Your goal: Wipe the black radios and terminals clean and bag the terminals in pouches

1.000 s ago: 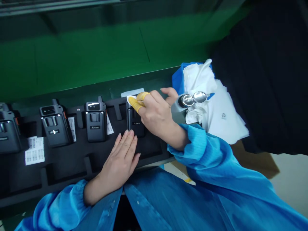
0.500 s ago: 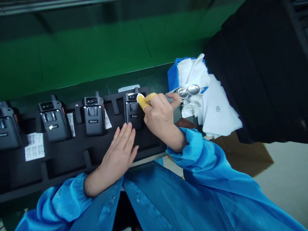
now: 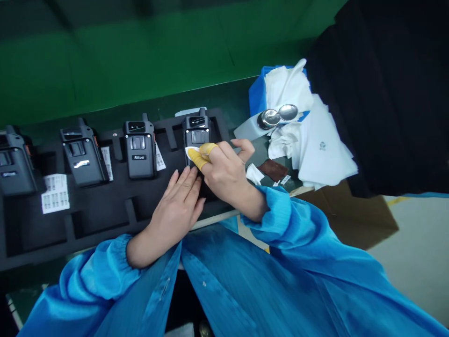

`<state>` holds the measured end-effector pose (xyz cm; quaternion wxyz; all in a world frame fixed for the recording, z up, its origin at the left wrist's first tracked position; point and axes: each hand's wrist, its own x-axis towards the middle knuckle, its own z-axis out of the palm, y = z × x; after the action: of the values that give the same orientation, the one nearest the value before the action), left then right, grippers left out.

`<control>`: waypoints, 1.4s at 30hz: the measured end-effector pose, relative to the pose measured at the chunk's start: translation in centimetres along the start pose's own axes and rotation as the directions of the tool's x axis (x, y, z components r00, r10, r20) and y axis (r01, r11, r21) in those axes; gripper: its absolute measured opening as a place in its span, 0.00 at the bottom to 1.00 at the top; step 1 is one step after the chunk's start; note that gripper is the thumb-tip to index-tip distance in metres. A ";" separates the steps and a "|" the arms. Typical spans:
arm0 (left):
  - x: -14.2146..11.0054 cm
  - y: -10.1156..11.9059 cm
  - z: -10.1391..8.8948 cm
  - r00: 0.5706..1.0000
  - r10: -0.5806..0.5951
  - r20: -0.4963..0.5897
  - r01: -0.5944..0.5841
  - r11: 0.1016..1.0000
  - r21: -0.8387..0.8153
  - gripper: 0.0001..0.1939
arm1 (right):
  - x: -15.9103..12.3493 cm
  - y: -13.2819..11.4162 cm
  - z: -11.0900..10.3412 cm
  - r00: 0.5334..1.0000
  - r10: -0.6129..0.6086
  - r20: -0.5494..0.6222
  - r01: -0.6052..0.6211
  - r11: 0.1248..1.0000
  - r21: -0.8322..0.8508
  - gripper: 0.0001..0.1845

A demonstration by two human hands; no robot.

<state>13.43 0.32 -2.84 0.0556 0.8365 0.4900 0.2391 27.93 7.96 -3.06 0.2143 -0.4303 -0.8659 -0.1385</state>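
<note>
A black two-way radio [image 3: 197,135] lies back side up in the black foam tray [image 3: 101,217], its stubby antenna pointing away from me. My left hand [image 3: 173,208] rests flat, fingers stretched out, its fingertips against the radio's lower end. Yellow finger cots cover two fingers of my right hand [image 3: 228,173], which pinches a small white cloth [image 3: 189,150] against the middle of the radio's back. The radio's label is hidden under those fingers. To the left, another radio [image 3: 140,147] marked "Riton" lies in the tray, with more beyond it.
White barcode labels [image 3: 55,193] lie among the radios. On the right are a blue bin [image 3: 257,96] of white cloths, a bottle with a metal flip top [image 3: 269,119], white sheets [image 3: 324,150] and a brown piece [image 3: 273,170]. Dark fabric [image 3: 379,93] hangs beside them.
My right hand has moved the cloth from the radio's top end down to its middle. My left hand stays at the lower end. The camera view has shifted slightly.
</note>
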 end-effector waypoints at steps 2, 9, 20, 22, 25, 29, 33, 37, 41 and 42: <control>0.1 0.0 0.0 1.000 0.007 -0.002 -0.007 1.000 0.019 0.18 | 0.0 0.2 0.1 1.000 0.004 -0.010 -0.004 0.999 -0.035 0.20; 0.0 -0.1 0.0 1.000 0.010 0.009 -0.010 1.000 0.001 0.18 | -1.0 0.8 -0.7 0.993 0.103 0.053 -0.096 0.989 -0.113 0.18; 0.2 0.0 -0.1 0.999 0.033 -0.017 -0.032 0.998 0.063 0.17 | -0.5 0.1 -0.1 0.991 0.116 0.072 -0.109 0.990 -0.089 0.17; 0.3 0.0 0.0 0.999 0.036 -0.019 -0.034 0.998 0.059 0.17 | -1.1 0.7 -0.4 0.985 0.149 0.082 -0.144 0.987 -0.068 0.16; 0.3 0.0 0.2 0.998 0.043 -0.038 -0.042 0.998 0.035 0.17 | -1.7 2.0 -1.0 0.978 0.206 0.043 -0.201 0.975 -0.093 0.15; -0.3 -0.5 -1.0 0.998 0.024 -0.059 -0.026 0.999 -0.036 0.17 | -1.3 3.3 -2.0 0.958 0.283 -0.050 -0.287 0.951 -0.111 0.13; -2.3 -2.2 -3.4 0.993 -0.059 -0.104 0.062 0.998 0.026 0.19 | 0.3 3.4 -2.8 0.954 0.287 -0.083 -0.292 0.955 -0.055 0.13; -4.7 -4.0 -4.3 0.965 -0.207 -0.159 0.227 0.967 0.116 0.23 | 3.0 2.3 -2.0 0.969 0.240 -0.061 -0.240 0.971 0.018 0.15; -5.5 -4.3 -3.8 0.966 -0.220 -0.136 0.233 0.968 0.089 0.23 | 6.6 0.1 -0.1 0.992 0.126 0.011 -0.126 0.986 0.106 0.17; -5.5 -4.2 -3.7 0.968 -0.214 -0.130 0.227 0.969 0.096 0.22 | 7.5 -0.5 0.4 0.995 0.096 0.033 -0.099 0.988 0.120 0.17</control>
<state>6.19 -2.64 -2.88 0.0066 0.7628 0.5949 0.2534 23.37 12.95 0.18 0.2350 -0.4602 -0.8534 -0.0688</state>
